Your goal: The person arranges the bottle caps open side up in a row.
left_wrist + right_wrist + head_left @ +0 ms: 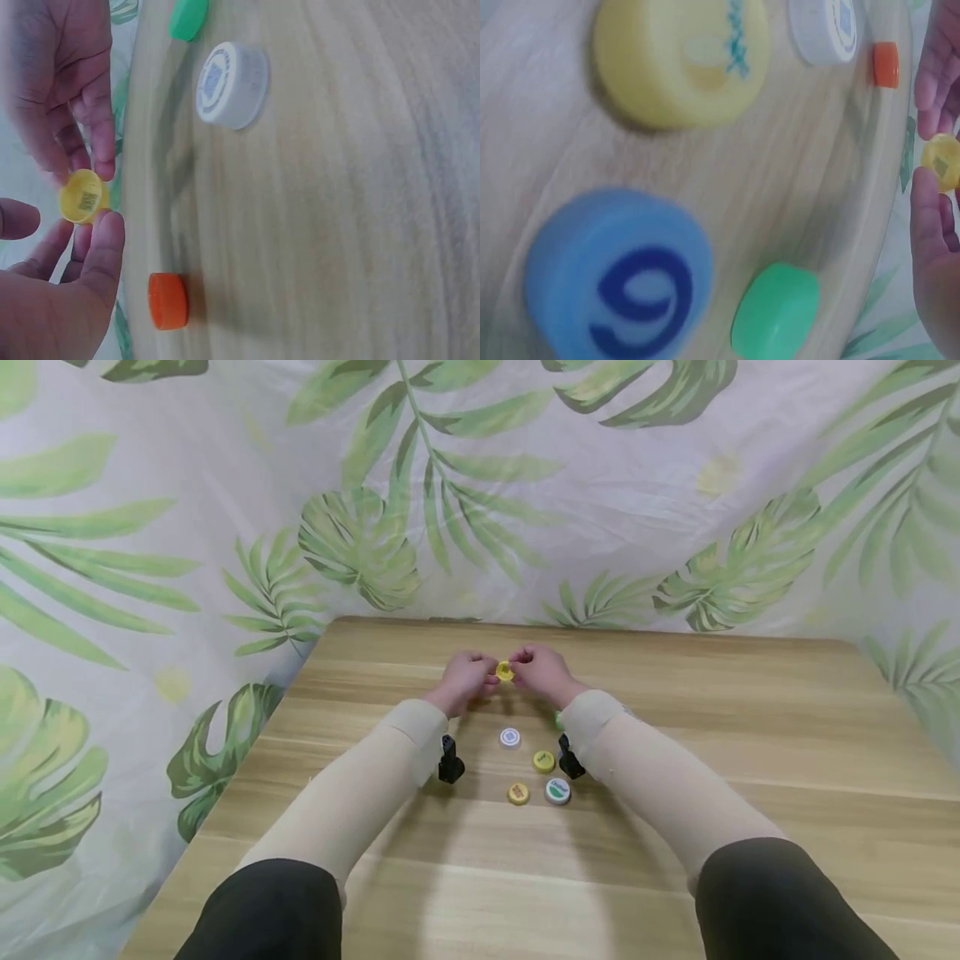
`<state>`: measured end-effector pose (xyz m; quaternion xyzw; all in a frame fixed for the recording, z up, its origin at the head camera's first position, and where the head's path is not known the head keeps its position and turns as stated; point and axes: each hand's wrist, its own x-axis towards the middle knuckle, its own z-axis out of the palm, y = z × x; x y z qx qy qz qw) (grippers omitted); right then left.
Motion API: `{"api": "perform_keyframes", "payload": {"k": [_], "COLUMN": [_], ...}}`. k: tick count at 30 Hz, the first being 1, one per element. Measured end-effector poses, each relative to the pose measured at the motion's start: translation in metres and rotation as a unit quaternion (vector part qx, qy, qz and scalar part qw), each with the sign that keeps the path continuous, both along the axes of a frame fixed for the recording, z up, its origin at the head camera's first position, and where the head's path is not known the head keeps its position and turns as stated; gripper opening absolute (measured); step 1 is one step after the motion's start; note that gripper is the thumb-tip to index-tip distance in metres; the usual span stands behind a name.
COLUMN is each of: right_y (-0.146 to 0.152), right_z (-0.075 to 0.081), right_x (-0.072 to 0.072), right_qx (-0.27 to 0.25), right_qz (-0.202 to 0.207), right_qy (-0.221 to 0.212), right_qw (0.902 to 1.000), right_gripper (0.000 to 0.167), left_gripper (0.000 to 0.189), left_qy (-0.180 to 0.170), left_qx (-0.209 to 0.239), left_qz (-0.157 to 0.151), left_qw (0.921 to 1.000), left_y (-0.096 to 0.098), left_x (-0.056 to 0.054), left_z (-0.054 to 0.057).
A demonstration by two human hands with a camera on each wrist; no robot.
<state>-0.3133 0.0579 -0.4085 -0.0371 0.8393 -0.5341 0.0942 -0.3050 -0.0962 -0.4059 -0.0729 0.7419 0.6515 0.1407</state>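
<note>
Above the far part of the table, a yellow bottle cap [505,671] is held between both hands. My left hand [468,681] pinches one side of it and my right hand [542,672] the opposite side. In the left wrist view the cap's hollow inside [85,196] faces the camera, with a small dark square print. The left hand [60,307] comes from below there, and the right hand [64,82] from above. An orange cap [168,301] sits on the table near the left hand. A green cap [776,311] lies near the right hand.
Nearer on the wooden table [420,893] lie a small white cap [510,738], two yellow caps [543,762] and a larger white cap with green print [557,791]. A blue cap with a dark numeral [622,277] shows in the right wrist view. Leaf-patterned cloth [480,527] hangs behind.
</note>
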Motion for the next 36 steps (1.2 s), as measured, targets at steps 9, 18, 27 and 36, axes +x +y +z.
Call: {"api": "perform_keyframes", "payload": {"k": [9, 18, 27, 36], "right_y": [-0.006, 0.005, 0.005, -0.002], "right_z": [-0.001, -0.01, -0.012, -0.01], "right_x": [0.002, -0.003, -0.001, 0.002], "right_qx": [0.038, 0.062, 0.046, 0.001], "right_qz": [0.002, 0.025, 0.038, 0.035], "right_qy": [-0.024, -0.073, -0.14, -0.156], "right_qw": [0.999, 0.9951, 0.9884, 0.9872], "right_gripper": [0.027, 0.023, 0.011, 0.03], "left_gripper": [0.041, 0.047, 0.042, 0.042], "left_qy": [-0.018, -0.043, -0.055, 0.006], "left_qx": [0.0, -0.044, -0.085, -0.041], "left_qz": [-0.002, -0.087, -0.118, -0.015], "left_qw": [0.9998, 0.9944, 0.9879, 0.999], "left_y": [-0.002, 0.005, 0.005, -0.018], "left_x": [-0.001, 0.007, 0.01, 0.014], "left_z": [0.005, 0.005, 0.007, 0.026]}}
